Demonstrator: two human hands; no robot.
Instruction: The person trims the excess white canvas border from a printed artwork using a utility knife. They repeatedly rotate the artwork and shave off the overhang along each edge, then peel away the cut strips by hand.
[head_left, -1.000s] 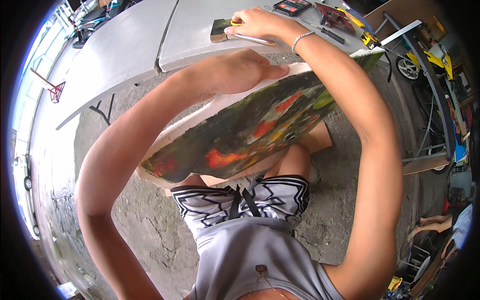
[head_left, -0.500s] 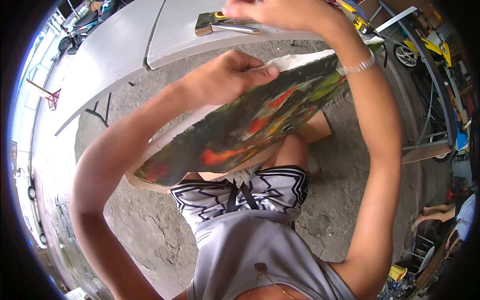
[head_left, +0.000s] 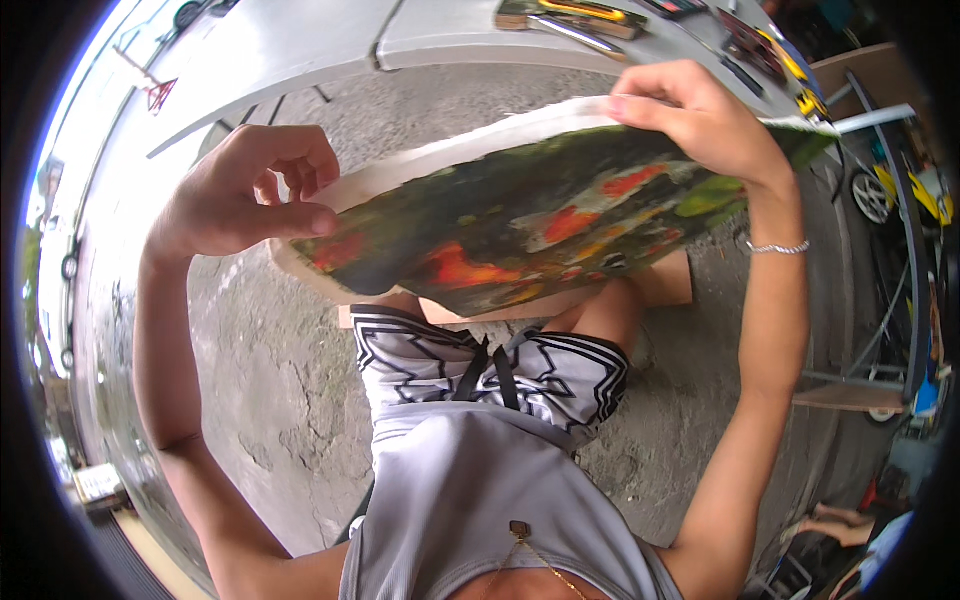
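- The left hand [head_left: 260, 190] is curling at the left end of the painting [head_left: 520, 210], its thumb reaching over the painted face and its fingers bending near the upper edge; from this angle I cannot tell whether it is gripping the canvas or only hovering there.
- The right hand [head_left: 695, 120] is pinching the pale upper border of the painting, right of its middle, and a beaded bracelet [head_left: 778, 248] is circling that wrist.
- The painting is spreading across the space between the bench [head_left: 450, 40] and the person's lap, tilting upward to the right and showing orange and red shapes on dark green.
- A wooden board [head_left: 670, 280] is showing beneath the painting, near the knees.
- On the bench, a dark block [head_left: 512, 15] is lying with a yellow-edged tool [head_left: 590, 10] on it, and a slim silver tool [head_left: 580, 37] is resting just beside.
- A screwdriver [head_left: 740, 74] is lying farther right, and a yellow tape measure [head_left: 810, 104] is sitting beyond it.
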